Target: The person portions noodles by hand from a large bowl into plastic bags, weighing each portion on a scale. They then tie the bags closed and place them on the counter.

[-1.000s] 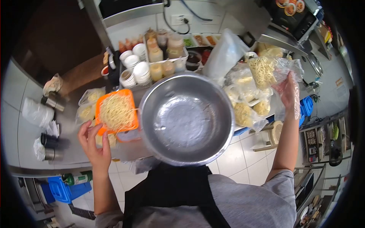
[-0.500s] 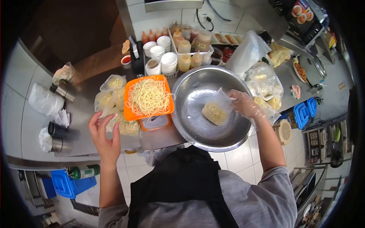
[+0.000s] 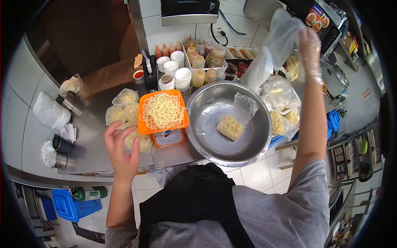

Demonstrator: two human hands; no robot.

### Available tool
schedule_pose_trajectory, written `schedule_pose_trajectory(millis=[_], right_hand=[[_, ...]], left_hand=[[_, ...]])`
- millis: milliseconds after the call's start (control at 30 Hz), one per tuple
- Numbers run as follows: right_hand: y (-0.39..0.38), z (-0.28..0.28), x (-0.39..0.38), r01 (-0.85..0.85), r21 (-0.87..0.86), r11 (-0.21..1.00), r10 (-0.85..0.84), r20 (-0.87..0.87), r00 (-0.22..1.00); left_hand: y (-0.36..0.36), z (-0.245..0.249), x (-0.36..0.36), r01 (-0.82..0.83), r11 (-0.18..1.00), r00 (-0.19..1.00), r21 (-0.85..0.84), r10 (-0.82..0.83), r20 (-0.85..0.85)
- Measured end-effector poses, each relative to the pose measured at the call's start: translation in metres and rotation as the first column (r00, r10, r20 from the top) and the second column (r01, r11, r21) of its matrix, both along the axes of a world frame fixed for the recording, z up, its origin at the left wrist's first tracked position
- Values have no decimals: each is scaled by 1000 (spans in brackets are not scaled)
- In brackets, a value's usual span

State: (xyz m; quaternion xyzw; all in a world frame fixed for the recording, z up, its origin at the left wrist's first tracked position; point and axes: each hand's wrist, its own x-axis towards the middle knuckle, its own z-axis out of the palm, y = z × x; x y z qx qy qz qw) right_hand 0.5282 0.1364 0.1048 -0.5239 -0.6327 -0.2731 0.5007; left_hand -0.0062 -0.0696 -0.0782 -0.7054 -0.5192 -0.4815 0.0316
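My right hand [image 3: 311, 51], in a clear plastic glove, is raised at the upper right, its fingers closed on the upper part of a long clear plastic bag [image 3: 271, 51]. The bag stretches down behind the bowl's right rim. In the large steel bowl [image 3: 198, 142] lies a bag of noodles [image 3: 230, 127], its loose plastic top spread to the upper right. My left hand [image 3: 124, 151] is bare and held open, fingers apart, by bagged noodles [image 3: 142, 141] on the counter. Beside it, an orange tray [image 3: 144, 129] heaped with noodles [image 3: 163, 110] rests on an orange kitchen scale [image 3: 169, 139].
Stacked white cups [image 3: 182, 78] and sauce bottles [image 3: 199, 77] line the back of the steel counter [image 3: 89, 142]. More bagged noodles [image 3: 285, 120] lie right of the bowl. Metal canisters [image 3: 68, 103] stand at the left. A black tablet-like screen hangs near the upper right.
My right hand has let go of the noodle bag in the bowl and moved up and right to the long plastic bag, which now stands taller. My left hand stays nearly in place.
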Motion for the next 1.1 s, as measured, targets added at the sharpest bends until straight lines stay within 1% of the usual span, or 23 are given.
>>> schedule_pose_trajectory(millis=[33, 67, 100, 167, 200, 267, 333, 367, 400, 433, 500, 533, 567, 600, 633, 700, 733, 800, 833, 900, 933, 1000, 1100], right_hand=[[-20, 18, -23, -194, -136, 972, 128, -390, 912], [-40, 32, -48, -377, -155, 913, 235, -554, 799], [-45, 42, -37, -520, -254, 816, 312, -563, 765], [-4, 58, 20, -780, -201, 593, 326, -825, 461], [-17, 58, -5, -782, -207, 588, 321, -828, 461], [-64, 58, -100, -967, 83, 242, 503, -862, 52], [-80, 56, -142, -966, 124, 227, 449, -893, -9], [-83, 55, -148, -962, 168, 214, 406, -911, -68], [-60, 50, -124, -974, 216, -71, 419, -880, -226], [-68, 44, -134, -974, 217, -69, 415, -881, -226], [-103, 24, -187, -794, 344, 501, 609, -792, 41], [-122, 20, -209, -702, 122, 702, 512, -771, 378], [-75, -13, -183, -482, -49, 875, 466, -187, 865], [-101, -40, -225, -653, 420, 630, 775, -276, 569], [-97, -55, -224, -653, 421, 630, 774, -281, 567], [-89, -85, -219, -563, 79, 823, 568, -84, 819], [-82, -98, -217, -562, 83, 823, 568, -87, 819], [-75, -112, -220, -642, 23, 766, 593, -411, 693], [-75, -122, -227, -647, 21, 762, 596, -412, 689], [-97, -133, -266, -936, 205, 285, 616, -788, 15], [-109, -134, -280, -938, 207, 277, 615, -788, 7], [-127, -131, -301, -969, 247, -24, 463, -856, -229], [-122, -138, -314, -969, 245, 33, 390, -896, -213]], left_hand=[[4, 9, 13, 69, 997, 998, 31, -69, -12], [9, 18, 27, 185, 982, 983, 31, -185, -15], [16, 29, 44, 300, 953, 954, 29, -300, -19], [42, 58, 87, 461, 864, 873, 203, -401, -277], [59, 72, 107, 453, 838, 859, 305, -319, -400], [89, 103, 144, 383, 798, 884, 466, -170, -435], [127, 123, 163, 305, 622, 891, 721, 80, -447], [141, 135, 163, 305, 628, 891, 716, 77, -447], [152, 148, 160, 365, 646, 862, 671, 39, -506], [156, 158, 156, 423, 661, 827, 620, -2, -562], [153, 168, 151, 329, 820, 931, 468, -200, -304], [148, 173, 145, 336, 820, 928, 464, -204, -311], [137, 175, 137, 370, 884, 922, 286, -313, -227], [127, 174, 133, 408, 907, 910, 100, -396, -120], [121, 165, 132, 407, 908, 910, 95, -395, -122], [109, 138, 129, 391, 918, 897, -66, -396, -195], [102, 130, 125, 391, 918, 896, -66, -396, -200], [91, 118, 110, 441, 817, 855, -372, -509, -104], [96, 113, 100, 436, 819, 858, -374, -504, -102], [112, 100, 74, 356, 790, 931, -500, -345, 118], [122, 84, 58, 347, 793, 935, -501, -336, 115], [135, 58, 35, 585, 703, 809, -404, -467, 357], [107, 57, 18, 609, 574, 793, -548, -445, 416]])
